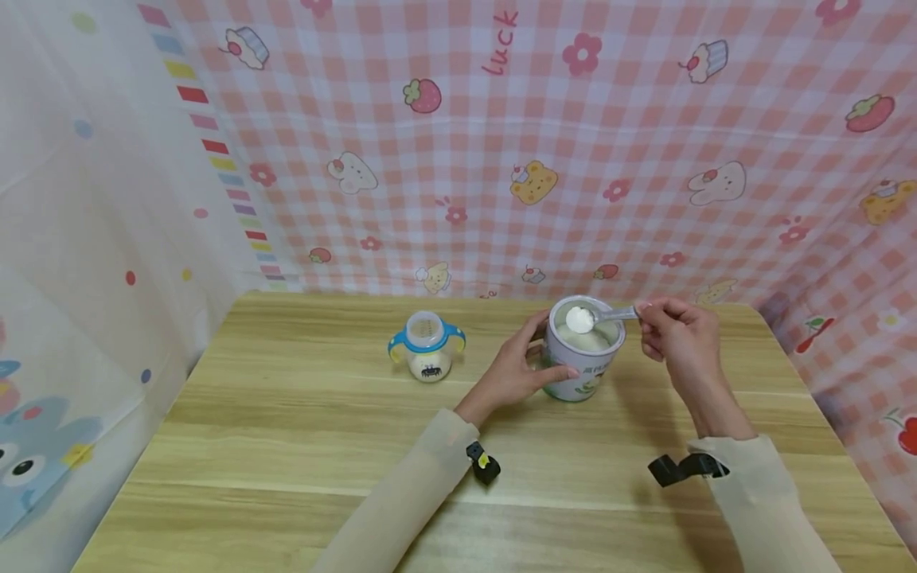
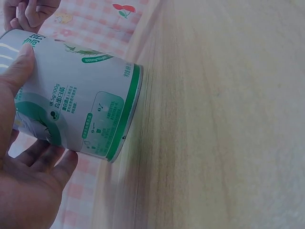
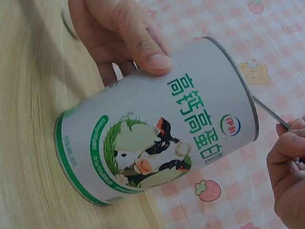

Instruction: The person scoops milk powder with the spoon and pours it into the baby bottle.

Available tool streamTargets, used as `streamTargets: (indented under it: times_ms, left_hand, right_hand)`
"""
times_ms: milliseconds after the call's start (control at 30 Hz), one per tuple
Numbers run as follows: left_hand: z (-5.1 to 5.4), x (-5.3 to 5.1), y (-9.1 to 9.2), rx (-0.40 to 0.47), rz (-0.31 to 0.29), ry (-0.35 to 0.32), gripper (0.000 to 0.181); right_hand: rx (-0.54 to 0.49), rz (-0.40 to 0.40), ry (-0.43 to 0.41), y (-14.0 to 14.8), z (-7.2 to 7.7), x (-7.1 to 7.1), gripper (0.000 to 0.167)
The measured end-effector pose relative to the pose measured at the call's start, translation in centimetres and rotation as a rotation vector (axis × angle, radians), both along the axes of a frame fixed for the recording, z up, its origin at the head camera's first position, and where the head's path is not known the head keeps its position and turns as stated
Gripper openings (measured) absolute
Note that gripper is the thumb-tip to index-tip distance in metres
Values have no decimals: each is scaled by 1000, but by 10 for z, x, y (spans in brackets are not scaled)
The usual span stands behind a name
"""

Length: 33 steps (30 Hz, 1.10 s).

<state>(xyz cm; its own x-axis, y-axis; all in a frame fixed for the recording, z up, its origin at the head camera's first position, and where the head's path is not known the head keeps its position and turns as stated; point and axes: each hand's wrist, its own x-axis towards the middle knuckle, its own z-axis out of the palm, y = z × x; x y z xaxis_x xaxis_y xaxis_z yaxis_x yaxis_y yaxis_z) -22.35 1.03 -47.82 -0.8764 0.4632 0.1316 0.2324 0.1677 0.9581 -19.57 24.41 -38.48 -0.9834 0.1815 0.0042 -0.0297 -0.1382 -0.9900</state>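
A white milk powder can (image 1: 576,387) with green trim stands open-topped on the table, pale powder inside. My left hand (image 1: 517,362) grips its left side, thumb across the front; the left wrist view shows fingers (image 2: 45,157) on the far side. My right hand (image 1: 684,338) pinches the handle end of a spoon (image 1: 618,314) from the right. The spoon's bowl, heaped with white powder (image 1: 580,320), is over the can's mouth. In the right wrist view the can's label (image 3: 152,148) shows a cow, and only part of the spoon's handle (image 3: 270,112) shows past the rim.
Left of the can stands a baby bottle (image 1: 428,366) with a blue collar, two side handles and pale contents low inside. The wooden table (image 1: 286,469) ends at a pink checked cloth (image 1: 458,143) behind; a white patterned cloth (image 1: 86,239) hangs at the left.
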Motion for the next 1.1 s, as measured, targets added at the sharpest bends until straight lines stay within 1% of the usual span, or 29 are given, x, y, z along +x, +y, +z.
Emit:
streamTargets:
  times_ms: [100, 200, 367, 533, 767, 967, 1100]
  left_hand:
    - [0, 0, 0, -11, 2, 3, 90]
    - [0, 0, -1, -21, 5, 5, 90]
    - [2, 3, -4, -47, 23, 36, 92]
    - [12, 6, -11, -79, 58, 75, 98]
    - [27, 6, -25, -62, 91, 125, 101]
    - [39, 7, -39, -53, 122, 192, 99]
    - [47, 9, -51, -46, 140, 200, 100]
  right_hand:
    - [-37, 24, 8, -1, 1, 1, 18]
    - [-105, 50, 5, -3, 3, 2, 19]
    - [-178, 84, -8, -5, 6, 4, 19]
    - [-214, 107, 2, -8, 9, 5, 21]
    - [-249, 138, -3, -17, 17, 9, 20]
    - [-267, 167, -19, -25, 23, 11, 18]
    - [-269, 179, -27, -33, 26, 11, 22]
